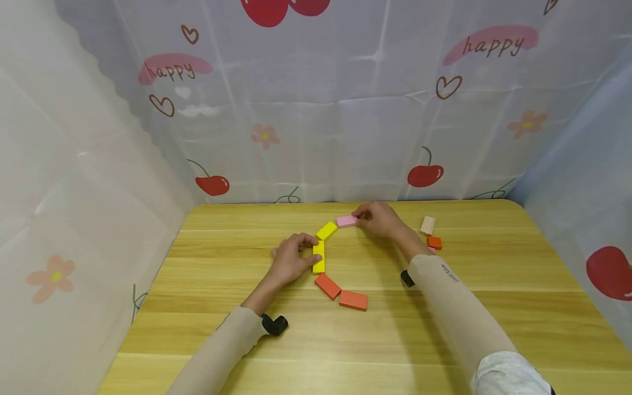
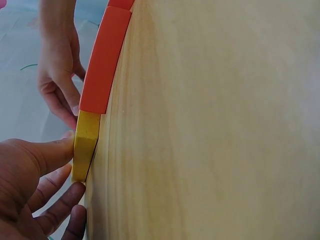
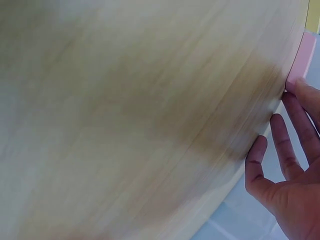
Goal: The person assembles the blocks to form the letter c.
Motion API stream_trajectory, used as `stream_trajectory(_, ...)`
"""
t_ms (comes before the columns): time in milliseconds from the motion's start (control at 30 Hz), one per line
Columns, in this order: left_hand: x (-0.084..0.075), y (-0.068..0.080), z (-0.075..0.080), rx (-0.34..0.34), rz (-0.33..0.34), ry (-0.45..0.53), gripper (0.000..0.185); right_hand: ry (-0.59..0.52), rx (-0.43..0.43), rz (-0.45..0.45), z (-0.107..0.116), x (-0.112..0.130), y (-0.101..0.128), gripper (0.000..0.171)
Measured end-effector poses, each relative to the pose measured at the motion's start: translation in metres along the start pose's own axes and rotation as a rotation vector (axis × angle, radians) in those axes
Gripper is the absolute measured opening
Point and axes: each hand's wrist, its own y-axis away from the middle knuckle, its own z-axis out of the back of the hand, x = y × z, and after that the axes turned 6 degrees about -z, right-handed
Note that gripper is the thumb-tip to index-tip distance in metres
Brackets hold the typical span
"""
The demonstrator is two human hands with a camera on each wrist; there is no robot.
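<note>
Flat wooden blocks lie in a curved row on the wooden table (image 1: 247,340): two orange blocks (image 1: 353,300) (image 1: 328,286), two yellow blocks (image 1: 319,257) (image 1: 326,230) and a pink block (image 1: 346,221). My left hand (image 1: 292,259) pinches the lower yellow block (image 2: 85,145) between thumb and fingers. My right hand (image 1: 379,218) touches the right end of the pink block (image 3: 301,55) with its fingertips; in the right wrist view its fingers (image 3: 285,145) look fairly straight.
A pale wooden cylinder (image 1: 427,225) and a small orange block (image 1: 434,242) lie right of my right wrist. Printed curtain walls (image 1: 316,109) close in the table at the back and both sides. Black wrist mounts (image 1: 274,324) sit on both forearms.
</note>
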Motion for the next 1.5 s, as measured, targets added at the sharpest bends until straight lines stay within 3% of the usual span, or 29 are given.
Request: stream_trajectory(1500, 0.0009, 0.0005, -0.0003, -0.004, 0.011, 0.012, 0.028, -0.084, 0.020, 0.033, 0.0010, -0.0073, 0.0017, 0.035)
